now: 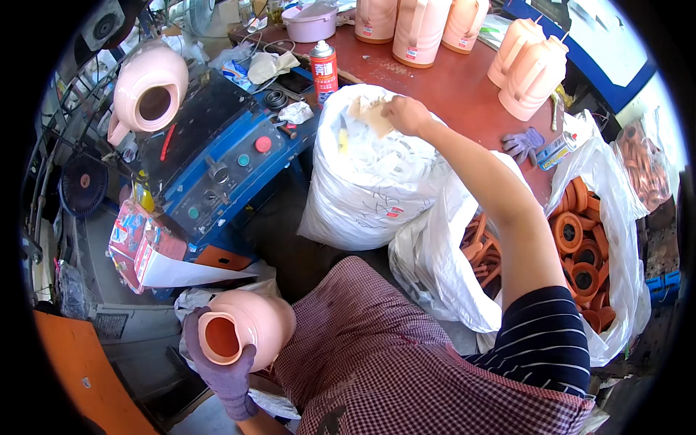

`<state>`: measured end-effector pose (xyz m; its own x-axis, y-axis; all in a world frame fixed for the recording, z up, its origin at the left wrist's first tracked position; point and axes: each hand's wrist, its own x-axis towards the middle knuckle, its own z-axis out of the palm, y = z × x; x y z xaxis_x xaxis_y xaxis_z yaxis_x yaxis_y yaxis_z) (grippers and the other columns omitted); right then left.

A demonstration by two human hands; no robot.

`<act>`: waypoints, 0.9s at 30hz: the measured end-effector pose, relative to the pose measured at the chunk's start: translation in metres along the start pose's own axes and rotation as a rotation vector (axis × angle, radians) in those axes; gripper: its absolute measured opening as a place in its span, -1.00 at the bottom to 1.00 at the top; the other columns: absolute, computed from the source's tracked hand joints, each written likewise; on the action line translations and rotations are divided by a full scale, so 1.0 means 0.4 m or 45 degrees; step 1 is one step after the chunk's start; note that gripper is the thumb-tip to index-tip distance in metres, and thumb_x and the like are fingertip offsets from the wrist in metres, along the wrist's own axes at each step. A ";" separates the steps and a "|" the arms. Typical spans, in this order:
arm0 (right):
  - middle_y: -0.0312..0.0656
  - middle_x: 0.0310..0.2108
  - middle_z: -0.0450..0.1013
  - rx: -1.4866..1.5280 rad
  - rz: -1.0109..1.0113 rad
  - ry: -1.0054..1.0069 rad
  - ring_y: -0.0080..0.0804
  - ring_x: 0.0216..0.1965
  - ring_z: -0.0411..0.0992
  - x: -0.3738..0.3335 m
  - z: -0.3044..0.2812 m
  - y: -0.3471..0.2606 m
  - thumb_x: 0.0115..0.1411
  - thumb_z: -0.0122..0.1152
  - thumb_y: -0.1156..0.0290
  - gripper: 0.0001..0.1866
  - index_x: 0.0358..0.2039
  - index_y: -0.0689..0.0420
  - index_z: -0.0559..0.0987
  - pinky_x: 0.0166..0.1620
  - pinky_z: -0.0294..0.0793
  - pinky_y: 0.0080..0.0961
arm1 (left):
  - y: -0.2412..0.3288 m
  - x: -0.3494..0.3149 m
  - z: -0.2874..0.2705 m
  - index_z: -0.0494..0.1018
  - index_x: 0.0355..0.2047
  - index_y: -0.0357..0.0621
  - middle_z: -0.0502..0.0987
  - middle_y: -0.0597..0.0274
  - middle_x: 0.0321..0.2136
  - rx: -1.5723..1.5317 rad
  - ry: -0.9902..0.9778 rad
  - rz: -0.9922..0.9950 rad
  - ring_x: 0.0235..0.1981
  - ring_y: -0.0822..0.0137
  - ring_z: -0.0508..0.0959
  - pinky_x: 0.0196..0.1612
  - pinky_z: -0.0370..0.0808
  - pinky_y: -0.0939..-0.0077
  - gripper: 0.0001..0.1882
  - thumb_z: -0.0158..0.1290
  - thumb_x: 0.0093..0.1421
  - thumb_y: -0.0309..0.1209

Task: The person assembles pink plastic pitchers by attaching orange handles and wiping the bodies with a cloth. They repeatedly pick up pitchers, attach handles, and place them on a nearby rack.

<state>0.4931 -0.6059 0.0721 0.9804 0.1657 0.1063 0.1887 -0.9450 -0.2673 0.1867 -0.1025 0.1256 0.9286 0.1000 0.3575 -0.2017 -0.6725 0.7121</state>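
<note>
In a greyish-purple glove, my left hand [228, 370] grips a glossy pink plastic jug shell [264, 326] near my lap. Its round mouth faces up toward me and shows an orange inside. My bare right hand [408, 114] reaches far forward over a white woven sack [348, 206], fingers pinched on a thin tan piece [373, 118] like a scrap of cloth or paper. White translucent plastic rings [395, 159] fill the sack below that hand. Another pink jug shell [148, 87] sits on its side upon the blue machine at the left.
Several pink jugs [420, 36] stand on the red-brown table [464, 87], with a red spray can [324, 71] by its left edge. A purple glove [523, 143] lies there too. Bags of orange parts [580, 246] stand at the right; a blue machine [232, 163] with buttons is at left.
</note>
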 end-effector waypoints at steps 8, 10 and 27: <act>-0.06 -0.30 0.51 -0.238 -0.341 0.177 -0.04 -0.17 0.49 -0.183 0.106 -0.041 0.11 0.22 0.30 -0.83 -0.42 0.14 0.62 -0.08 0.46 -0.17 | 0.063 0.036 0.062 0.30 0.11 -0.25 0.45 0.07 -0.04 -0.072 -0.062 -0.017 -0.03 0.11 0.48 0.07 0.42 0.26 -0.11 0.37 -0.34 -0.40; -0.05 -0.29 0.52 0.047 -0.262 0.128 -0.04 -0.19 0.50 -0.175 0.078 -0.013 0.08 0.28 0.33 -0.81 -0.41 0.20 0.61 -0.08 0.46 -0.18 | 0.063 0.031 0.062 0.28 0.11 -0.27 0.46 0.06 -0.05 -0.003 -0.047 0.054 -0.02 0.12 0.48 0.08 0.41 0.29 -0.08 0.39 -0.35 -0.39; -0.25 -0.32 0.49 0.925 -1.293 0.183 -0.31 -0.17 0.50 -0.502 -0.015 -0.830 -0.19 0.25 0.57 -0.75 -0.39 0.11 0.59 0.08 0.44 -0.22 | 0.120 -0.045 0.112 0.33 -0.03 -0.19 0.47 0.06 -0.17 -0.237 0.022 0.091 -0.19 0.04 0.55 -0.09 0.48 0.18 -0.17 0.46 -0.32 -0.20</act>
<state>0.2333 -0.3270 0.1454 0.3685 0.6507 0.6639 0.8855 -0.0283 -0.4637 0.1744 -0.1694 0.1263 0.9046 0.0707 0.4203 -0.3225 -0.5312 0.7835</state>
